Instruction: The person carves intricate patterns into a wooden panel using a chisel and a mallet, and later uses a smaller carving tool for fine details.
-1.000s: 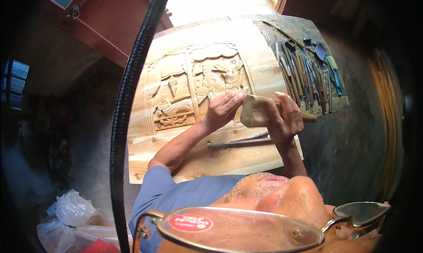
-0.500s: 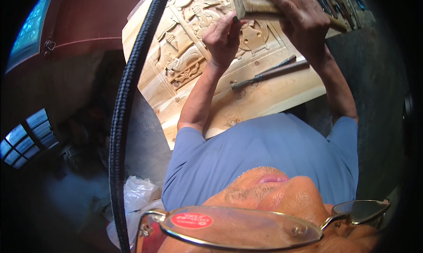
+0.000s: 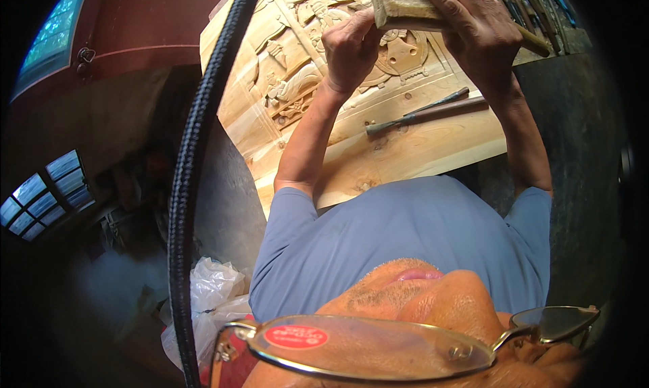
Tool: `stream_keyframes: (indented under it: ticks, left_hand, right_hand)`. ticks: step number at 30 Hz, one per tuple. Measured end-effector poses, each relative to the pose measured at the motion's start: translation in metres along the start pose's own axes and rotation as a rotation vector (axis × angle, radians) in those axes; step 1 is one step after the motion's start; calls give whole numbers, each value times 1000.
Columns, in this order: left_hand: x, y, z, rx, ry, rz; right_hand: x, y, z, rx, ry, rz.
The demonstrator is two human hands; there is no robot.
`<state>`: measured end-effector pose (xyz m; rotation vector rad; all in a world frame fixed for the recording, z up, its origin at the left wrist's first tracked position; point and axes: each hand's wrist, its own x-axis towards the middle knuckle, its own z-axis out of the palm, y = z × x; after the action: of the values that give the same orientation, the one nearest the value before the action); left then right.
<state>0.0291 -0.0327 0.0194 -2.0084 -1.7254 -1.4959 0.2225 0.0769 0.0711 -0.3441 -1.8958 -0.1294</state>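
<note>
My right hand point(image 3: 476, 33) grips the mallet point(image 3: 405, 3); my left hand point(image 3: 351, 46) is closed on 1 chisel, hidden, against the carved panel point(image 3: 433, 141).

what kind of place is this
Probably a woodcarving workshop. A large carved wooden panel lies on the bench, a row of chisels sits beside it, and the right hand holds a wooden mallet.
</note>
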Motion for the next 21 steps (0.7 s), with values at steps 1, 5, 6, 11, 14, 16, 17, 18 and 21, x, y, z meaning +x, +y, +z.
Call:
stream_keyframes:
  ticks: [1, 5, 6, 11, 14, 16, 17, 18, 21]
  left_hand:
    - [1, -1, 0, -13, -9, -1]
    - [9, -6, 1, -10, -68, 47]
    - [12, -7, -2, 12, -88, 67]
    - [23, -7, -7, -37, -218, 61]
    - [29, -8, -7, -82, -212, 65]
    - [30, -15, -3, -26, -170, 107]
    - [29, -17, -3, -45, -191, 86]
    - [30, -18, -5, -65, -211, 68]
    - [33, -12, -8, -83, -261, 51]
  right_hand:
    - [0, 2, 2, -13, 22, -4]
    - [2, 3, 0, 33, 23, 41]
    - [1, 3, 2, 51, 38, 51]
    - [11, -3, -10, -73, -191, 47]
    - [13, -3, -9, -42, -160, 65]
    - [8, 1, -2, -33, -67, 43]
    - [6, 3, 1, -29, -20, 32]
    - [5, 4, 1, -31, -32, 55]
    - [3, 4, -1, -33, -87, 102]
